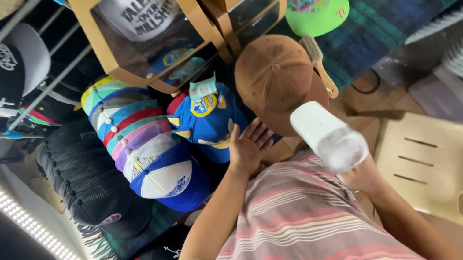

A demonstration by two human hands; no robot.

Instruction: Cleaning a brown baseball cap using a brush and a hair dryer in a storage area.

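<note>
While the head view looks steeply down, the left hand (248,144) lies with fingers spread loosely against the edge of a brown suede-like cap (274,77), gripping nothing, apparently steadying it. The right hand (361,176) is mostly hidden behind a white plastic spray bottle (328,135); it seems closed around the bottle's lower part, tilting the bottle's other end toward the cap. Just beside the cap lies a wooden-handled brush (318,63). A blue cartoon-print cap (206,120) touches the left fingers' side; a row of stacked trucker caps (137,140) sits nearby on the dark plaid cloth (386,12).
</note>
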